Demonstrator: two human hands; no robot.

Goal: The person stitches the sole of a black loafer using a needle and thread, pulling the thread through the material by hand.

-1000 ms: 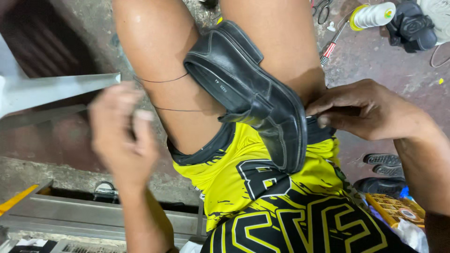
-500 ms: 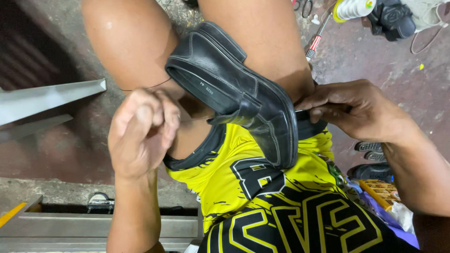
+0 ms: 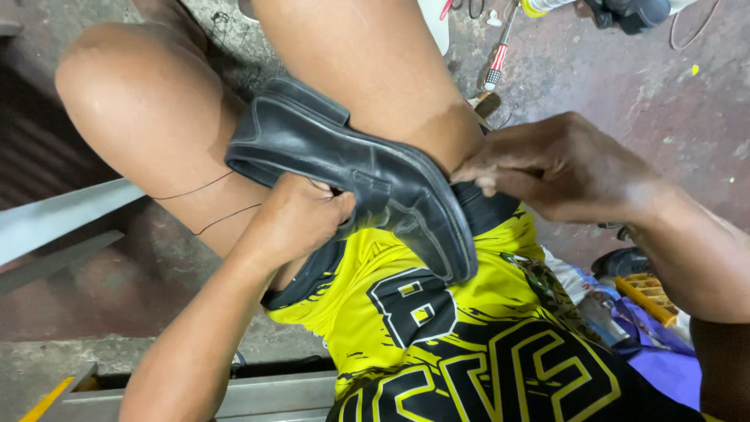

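At the lower right of the frame a crumpled, clear plastic package [image 3: 598, 301] lies on the floor beside a yellow ridged strip [image 3: 647, 298] over purple wrapping [image 3: 664, 367]; at the top edge sits a white bottle [image 3: 547, 5] with a yellow band, near a screwdriver [image 3: 498, 56] with a red-and-white handle. You hold a black leather shoe [image 3: 367, 176] across your lap, between your bare thighs and above your yellow-and-black shorts [image 3: 437, 328]. Your left hand [image 3: 301, 219] is closed against the shoe's near side from below, at mid-frame. Your right hand [image 3: 558, 168] is curled, fingertips pinching at the shoe's right end. The shoe's long axis runs diagonally from upper left to lower right, toe at lower right, heel opening at upper left. Two thin dark threads [image 3: 199, 187] trail left across your thigh.
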